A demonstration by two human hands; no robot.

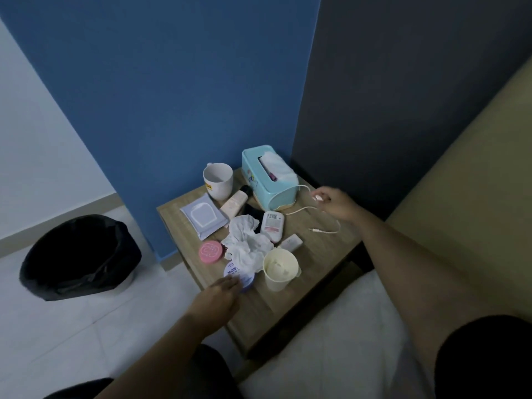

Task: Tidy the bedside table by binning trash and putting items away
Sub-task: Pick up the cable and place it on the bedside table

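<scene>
A wooden bedside table holds clutter. My right hand pinches the plug end of a white cable that trails across the tabletop beside a teal tissue box. My left hand rests, fingers spread, on the near left edge, touching a round blue cream tin. Crumpled white tissues lie in the middle. A paper cup with crumpled paper inside stands near the front.
A white mug, a cream tube, a wipes pack, a pink round case, a white bottle and a small white adapter share the table. A black-lined bin stands on the floor to the left. The bed lies on the right.
</scene>
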